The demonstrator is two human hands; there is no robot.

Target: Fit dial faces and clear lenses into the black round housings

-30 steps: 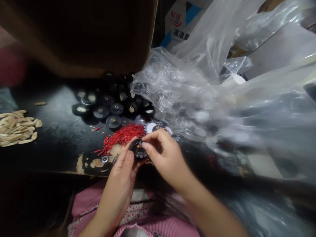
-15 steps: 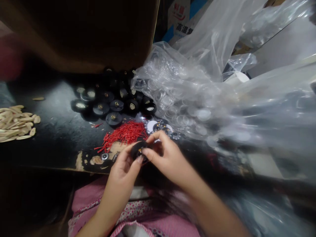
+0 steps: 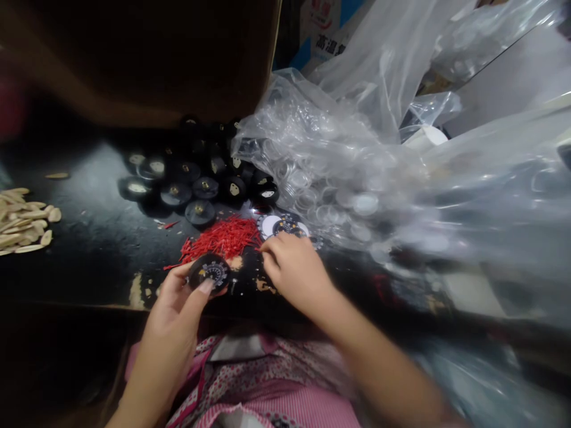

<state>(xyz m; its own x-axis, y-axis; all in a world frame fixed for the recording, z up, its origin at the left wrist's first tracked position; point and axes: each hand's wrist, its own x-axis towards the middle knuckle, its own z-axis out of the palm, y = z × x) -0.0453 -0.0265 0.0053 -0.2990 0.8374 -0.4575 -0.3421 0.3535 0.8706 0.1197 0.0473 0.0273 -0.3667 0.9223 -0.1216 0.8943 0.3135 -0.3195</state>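
My left hand (image 3: 178,309) is closed around a small round black gauge (image 3: 209,272), its dial face with white markings turned up and my thumb across the lower edge. My right hand (image 3: 297,270) has its fingers pinched together at the right edge of a heap of red gauge needles (image 3: 227,238). A thin red needle (image 3: 260,249) shows at those fingertips. Just beyond that hand lie several printed dial discs (image 3: 285,224), partly covered by it. Several more black gauge housings (image 3: 200,211) are gathered behind the red heap, some showing brass fittings.
Clear plastic bags (image 3: 357,137) spill over the right side, with round transparent covers (image 3: 330,214) in and around them. Pale seed-like pieces (image 3: 27,223) are piled at the far left of the black table (image 3: 98,238). A large cardboard box (image 3: 178,113) stands at the back.
My hands have parted. The left one has moved left with the gauge, uncovering its dial. My right hand has let go of the gauge and reached the edge of the red needles.
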